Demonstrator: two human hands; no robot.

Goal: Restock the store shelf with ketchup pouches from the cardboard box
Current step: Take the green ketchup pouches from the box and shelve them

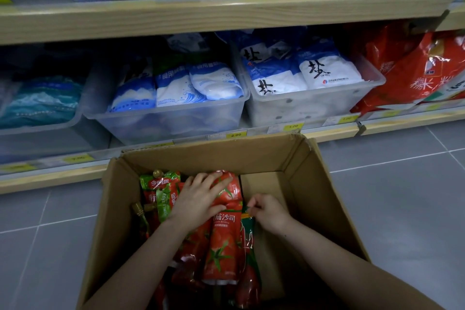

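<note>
An open cardboard box (314, 191) stands on the floor in front of the shelf. Several red ketchup pouches with tomato pictures fill its left half. My left hand (201, 196) lies on the upper end of a red ketchup pouch (224, 244), fingers spread over it and thumb against its side. My right hand (268, 211) is just to the right, its fingertips pinching the top edge of a pouch with a green end (247, 229) that stands along the stack's right side. The right half of the box shows bare cardboard.
Pouches with green tops and brown caps (161, 191) lie at the box's left. The low shelf (334, 131) behind holds clear bins of white and blue salt bags (201, 83) and red rice bags (415, 75). Grey tiled floor (402, 196) surrounds the box.
</note>
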